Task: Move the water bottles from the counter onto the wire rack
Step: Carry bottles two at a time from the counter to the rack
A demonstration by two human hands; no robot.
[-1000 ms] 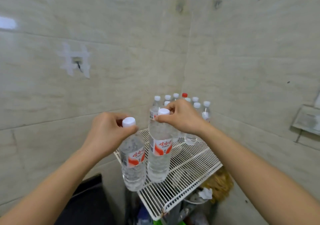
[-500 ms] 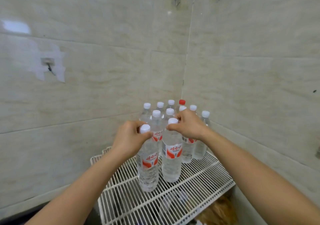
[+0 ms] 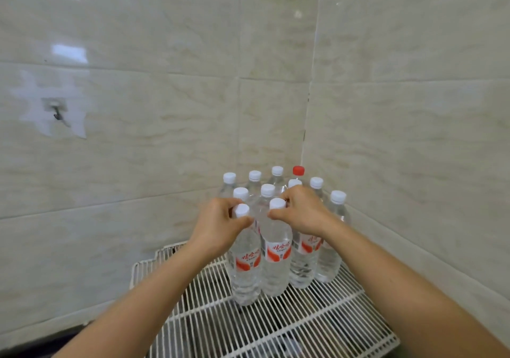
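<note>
A corner of pale tiled wall (image 3: pixel 165 104), seen from head height looking down. At far left, a small hook (image 3: pixel 56 112) is fixed to the tile inside a ragged patch of whitish residue. Low in the middle, a white wire rack (image 3: pixel 289 330) sits in the corner.

The left hand (image 3: pixel 220 226) reaches in from the lower left and pinches the neck of the left bottle (image 3: pixel 246 264) just under its white cap, with the thumb on the near side and the fingers curled round the far side. This clear bottle with a red and white label is upright at the front of the rack. Its base looks to be on the wires, though the view does not settle that.

Touching it on the right is the right bottle (image 3: pixel 277 258), of the same kind and also upright on the rack. The right hand (image 3: pixel 303 213) comes in from the lower right and grips its neck below the cap, thumb pointing left and fingers curled behind.

Behind and to the right, the other bottles (image 3: pixel 329 258) stand packed close together on the rack, reaching back into the corner. Nearly all have white caps. One at the back has a red cap (image 3: pixel 298 170).
</note>
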